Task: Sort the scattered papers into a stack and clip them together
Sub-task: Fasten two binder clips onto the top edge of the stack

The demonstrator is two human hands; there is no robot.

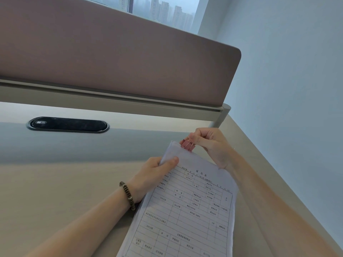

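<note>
pink binder clip [187, 144] pinched by right hand [213, 145] on paper stack [187, 206].

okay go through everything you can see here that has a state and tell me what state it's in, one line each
paper stack: gathered, printed form on top, held above the desk.
binder clip: pink, at the stack's top edge, wire handles pinched; whether it is fully seated, cannot tell.
left hand: gripping the stack's upper left side, thumb on top.
right hand: pinching the clip's handles.
bracelet: worn on the left wrist.
cable port: cover closed.
</note>
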